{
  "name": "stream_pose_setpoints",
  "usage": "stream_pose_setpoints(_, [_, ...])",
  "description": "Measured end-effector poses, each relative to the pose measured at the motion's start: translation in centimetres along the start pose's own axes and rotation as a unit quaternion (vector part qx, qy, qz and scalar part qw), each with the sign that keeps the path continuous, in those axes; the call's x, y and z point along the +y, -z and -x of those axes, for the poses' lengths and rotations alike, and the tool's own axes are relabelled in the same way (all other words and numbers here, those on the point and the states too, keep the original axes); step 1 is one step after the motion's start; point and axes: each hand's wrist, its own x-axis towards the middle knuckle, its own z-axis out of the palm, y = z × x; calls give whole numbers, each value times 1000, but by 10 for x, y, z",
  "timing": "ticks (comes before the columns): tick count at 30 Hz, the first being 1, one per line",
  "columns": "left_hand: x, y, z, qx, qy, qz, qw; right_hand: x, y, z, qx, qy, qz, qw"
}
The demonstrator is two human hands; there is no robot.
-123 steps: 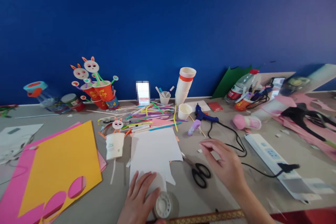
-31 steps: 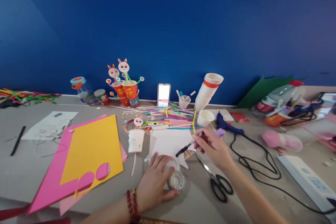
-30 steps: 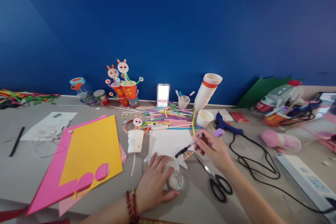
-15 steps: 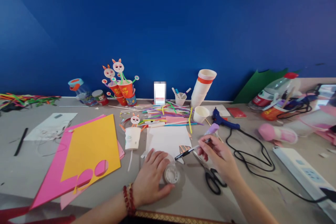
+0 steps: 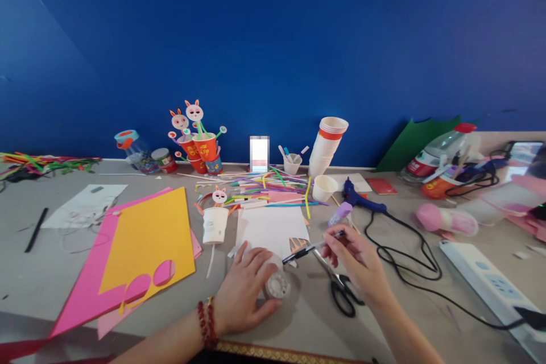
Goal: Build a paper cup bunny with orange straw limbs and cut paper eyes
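My left hand lies flat on the table with its fingers spread. A clear round tape-like roll sits between its thumb and index finger. In my right hand is a pen, its tip beside the roll's upper edge. White paper lies just beyond the left fingertips, partly covered by them. Black-handled scissors rest beneath the right hand, blades partly hidden. To the left stands a white paper cup with a rabbit face.
Yellow card lies over pink card at left. Pipe cleaners, a cup stack and decorated red cups stand or lie at the back. Right are a blue glue gun, its cord and a power strip.
The view has shifted slightly. The pen tip has moved a little left relative to the roll's top edge; my left hand stays in place beside the roll.
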Motion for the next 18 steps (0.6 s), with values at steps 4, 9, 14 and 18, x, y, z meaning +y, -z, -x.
stream_pose_setpoints(4, [-3,-1,1,18,-11,12,1000,1,-2,2,4,-4,-4,1000])
stream_pose_setpoints(9, [1,10,-10,88,7,35,995,-7,-16,6,-4,-1,-19,1000])
stream_pose_setpoints(14, [14,25,-32,92,7,7,996,-18,-39,10,-14,18,-68,997])
stream_pose_setpoints(18, [20,26,-33,82,3,9,997,-21,-51,12,-70,6,-63,996])
